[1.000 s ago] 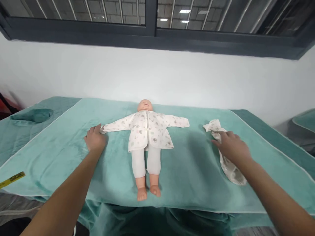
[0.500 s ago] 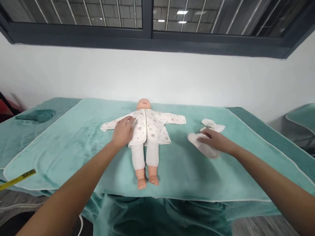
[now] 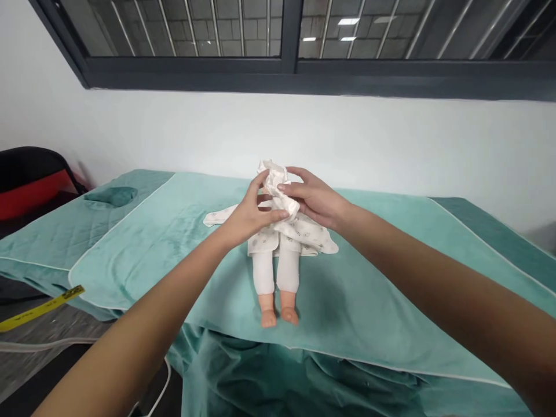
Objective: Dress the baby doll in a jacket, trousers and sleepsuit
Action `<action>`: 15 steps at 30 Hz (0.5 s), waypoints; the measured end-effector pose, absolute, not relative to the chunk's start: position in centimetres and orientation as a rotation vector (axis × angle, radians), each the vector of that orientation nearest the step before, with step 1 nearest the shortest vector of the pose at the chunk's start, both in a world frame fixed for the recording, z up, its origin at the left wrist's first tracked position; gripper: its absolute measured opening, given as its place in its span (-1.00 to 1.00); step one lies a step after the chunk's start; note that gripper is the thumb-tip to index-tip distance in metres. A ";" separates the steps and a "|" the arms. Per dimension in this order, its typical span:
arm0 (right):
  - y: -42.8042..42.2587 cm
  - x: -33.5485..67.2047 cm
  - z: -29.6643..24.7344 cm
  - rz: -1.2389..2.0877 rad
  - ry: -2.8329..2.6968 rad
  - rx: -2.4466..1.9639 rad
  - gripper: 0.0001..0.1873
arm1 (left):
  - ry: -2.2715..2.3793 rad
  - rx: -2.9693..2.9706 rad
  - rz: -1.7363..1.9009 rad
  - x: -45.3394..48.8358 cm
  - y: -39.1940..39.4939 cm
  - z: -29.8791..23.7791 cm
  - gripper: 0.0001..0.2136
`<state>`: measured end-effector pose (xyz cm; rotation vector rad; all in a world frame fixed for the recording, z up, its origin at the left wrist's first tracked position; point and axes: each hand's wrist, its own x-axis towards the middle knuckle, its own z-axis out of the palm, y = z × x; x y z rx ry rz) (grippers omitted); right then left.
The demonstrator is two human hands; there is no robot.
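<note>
A baby doll lies on its back on the green bed cover, wearing a white printed jacket (image 3: pixel 264 241) and white trousers (image 3: pixel 263 272), its bare feet (image 3: pixel 289 315) towards me. Both my hands are closed around a crumpled white cloth piece, by its look a baby hat (image 3: pixel 276 178), over the doll's head and chest. My left hand (image 3: pixel 252 213) grips its left and lower edge. From the other side, the fingers of my right hand (image 3: pixel 319 197) hold it. The doll's face is mostly hidden behind hands and cloth.
The green cover (image 3: pixel 165 255) spreads over a padded bed with a face hole (image 3: pixel 111 197) at left. A yellow tape strip (image 3: pixel 43 308) sticks in from the left. Behind the bed are a white wall (image 3: pixel 208 127) and a dark window frame (image 3: pixel 182 73).
My right hand has brought white cloth from the bed's right over to the doll. My left hand has left the jacket and also holds the cloth. The view has shifted left.
</note>
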<state>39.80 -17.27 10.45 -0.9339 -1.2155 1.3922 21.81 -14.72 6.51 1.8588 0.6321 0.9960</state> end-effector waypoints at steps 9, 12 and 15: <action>-17.4 40.1 12.9 0.918 -1.491 -1.217 -0.75 | 1.050 2.143 1.512 19.3 -15.9 8.9 -0.98; -17.5 41.6 13.8 0.501 -1.672 -1.309 -0.80 | 1.106 1.919 1.685 18.4 -16.3 9.7 -0.97; -18.6 41.6 14.9 0.164 -1.856 -1.157 -0.78 | 1.004 1.799 1.680 18.3 -17.2 11.0 -0.90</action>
